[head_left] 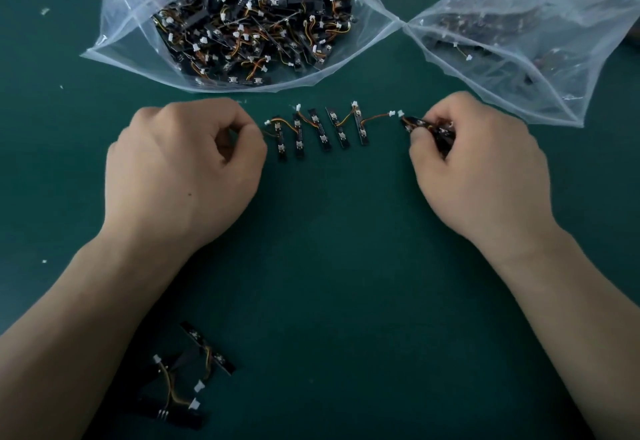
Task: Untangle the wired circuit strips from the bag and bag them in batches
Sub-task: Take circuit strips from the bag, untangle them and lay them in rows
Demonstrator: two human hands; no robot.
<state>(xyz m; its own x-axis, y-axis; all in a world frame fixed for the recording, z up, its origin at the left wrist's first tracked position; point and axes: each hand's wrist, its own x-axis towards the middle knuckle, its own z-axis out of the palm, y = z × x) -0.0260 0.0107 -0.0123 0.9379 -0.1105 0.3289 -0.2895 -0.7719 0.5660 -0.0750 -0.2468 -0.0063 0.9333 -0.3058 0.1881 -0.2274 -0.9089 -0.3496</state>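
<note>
Tabletop (pixel 329 266) of dark green lies under both hands. Past the left hand's fingertips sits a big clear bag (pixel 117 34). Its mouth is wide open and it is stuffed with black circuit strips, orange and yellow wires and little white plugs, all mixed up. Past the right hand's fingertips sits a second clear bag (pixel 540 69). It looks much less full, and one white plug shows through its side. The corners of the two bags touch.

The left hand (pixel 183 173) rests on the table with its fingers curled in. Its thumb and first finger pinch the orange wire (pixel 269 134) at the near end of a row of strips (pixel 322 130). The right hand (pixel 481 176) has curled fingers too. It grips a small bunch of strips (pixel 433 131), which pokes out toward the row.

The row lies flat on the table right between the two grips. The strips are side by side, close but mostly apart, each pointing away from the person, with thin wires looping over them. A white plug (pixel 392 114) at the row's far end sits just beside a plug of the bunch.

Back near the left elbow, well apart from both grips, lies a small loose pile of strips (pixel 187 380), crossed over each other. Some tiny white bits (pixel 45 11) lie on the table out past the left hand.
</note>
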